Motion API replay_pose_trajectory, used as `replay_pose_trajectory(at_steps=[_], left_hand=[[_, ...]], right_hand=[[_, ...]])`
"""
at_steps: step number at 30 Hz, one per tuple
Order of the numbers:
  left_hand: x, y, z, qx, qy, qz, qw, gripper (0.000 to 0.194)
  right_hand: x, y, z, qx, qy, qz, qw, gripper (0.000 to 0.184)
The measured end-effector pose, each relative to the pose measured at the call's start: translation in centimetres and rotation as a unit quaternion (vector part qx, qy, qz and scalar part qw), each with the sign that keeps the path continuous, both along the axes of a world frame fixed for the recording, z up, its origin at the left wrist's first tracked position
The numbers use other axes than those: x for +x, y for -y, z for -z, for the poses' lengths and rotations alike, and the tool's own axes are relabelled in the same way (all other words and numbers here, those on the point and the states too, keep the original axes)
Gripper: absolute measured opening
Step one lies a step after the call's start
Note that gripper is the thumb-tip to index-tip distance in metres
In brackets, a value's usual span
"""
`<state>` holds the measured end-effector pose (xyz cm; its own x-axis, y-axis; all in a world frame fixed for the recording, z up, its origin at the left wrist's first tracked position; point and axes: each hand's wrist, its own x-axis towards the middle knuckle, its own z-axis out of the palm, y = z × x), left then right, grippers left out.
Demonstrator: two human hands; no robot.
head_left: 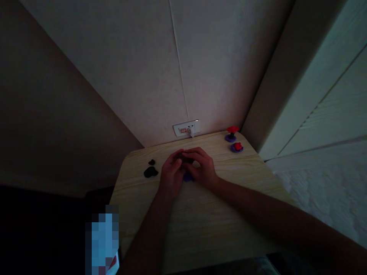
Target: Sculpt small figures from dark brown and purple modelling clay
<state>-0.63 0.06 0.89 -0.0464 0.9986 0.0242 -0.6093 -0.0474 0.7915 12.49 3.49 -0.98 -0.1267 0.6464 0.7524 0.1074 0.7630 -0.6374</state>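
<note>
Both hands meet over the middle of a pale wooden table (197, 229). My left hand (171, 168) curls its fingers around a small dark lump (186, 157), which looks like black modelling clay. From the other side, my right hand (202, 164) pinches the same lump, its fingers bent over the top. Just beneath the hands lies a purple piece (188, 177), partly covered by them. Two black pieces, a larger one (150, 172) and a smaller one (151, 162), rest left of my left hand. Dim light hides the lump's exact shape.
At the far right corner stand a red-topped figure on a purple base (232, 133) and a red lump on a purple base (237, 147). A wall socket (186, 128) with a plug sits behind the table. A quilted white surface (321, 191) lies to the right.
</note>
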Motion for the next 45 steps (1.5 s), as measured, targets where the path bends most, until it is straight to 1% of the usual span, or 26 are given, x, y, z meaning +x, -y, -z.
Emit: replay_pose_trajectory(at_steps=[2,4,7,10,12,16,22,28,31,34,36,42,45], left_hand=[[0.2,0.1,-0.2,-0.012,0.019,0.011,1.0,0.034],[0.1,0.2,-0.5,-0.017,0.027,0.012,0.999,0.033],[-0.2,0.1,-0.7,-0.022,0.036,-0.003,0.999,0.031],[-0.6,0.0,-0.7,-0.03,0.04,-0.006,0.999,0.029],[-0.8,0.0,-0.6,-0.028,0.04,-0.006,0.999,0.028],[-1.0,-0.1,-0.3,-0.026,0.035,-0.015,0.999,0.029],[-1.0,-0.5,0.2,-0.02,0.029,-0.032,0.999,0.034],[-0.7,-0.5,0.1,-0.018,0.036,-0.044,0.998,0.038],[-0.5,-0.5,0.0,-0.014,0.039,-0.051,0.998,0.038],[-0.6,-0.5,-0.1,-0.02,0.044,-0.06,0.997,0.038],[-0.8,-0.5,-0.1,-0.023,0.048,-0.063,0.997,0.038],[-1.0,-0.4,-0.1,-0.033,0.064,-0.068,0.995,0.044],[-0.9,-0.5,0.0,-0.031,0.068,-0.056,0.996,0.045]], right_hand=[[-0.1,0.1,-0.1,0.002,0.006,0.016,1.0,0.03],[-0.1,0.2,-0.2,0.01,0.021,0.018,1.0,0.033],[-0.1,0.3,-0.2,0.015,0.05,0.0,0.999,0.046],[-0.1,0.3,0.1,0.001,0.062,0.009,0.998,0.056],[-0.1,0.2,0.2,0.0,0.063,0.015,0.998,0.053],[0.0,0.0,0.2,0.031,0.054,0.014,0.998,0.035],[0.1,-0.1,0.0,0.058,0.048,0.014,0.997,0.033],[0.2,0.2,-0.5,0.067,0.054,0.018,0.996,0.028],[0.1,0.3,-0.4,0.05,0.063,0.024,0.997,0.032],[0.1,0.2,-0.1,0.013,0.055,0.036,0.998,0.043],[0.1,0.1,0.0,0.0,0.053,0.028,0.998,0.047],[0.2,0.1,0.0,-0.008,0.069,-0.002,0.998,0.038],[0.3,0.2,-0.1,-0.019,0.07,-0.009,0.997,0.037]])
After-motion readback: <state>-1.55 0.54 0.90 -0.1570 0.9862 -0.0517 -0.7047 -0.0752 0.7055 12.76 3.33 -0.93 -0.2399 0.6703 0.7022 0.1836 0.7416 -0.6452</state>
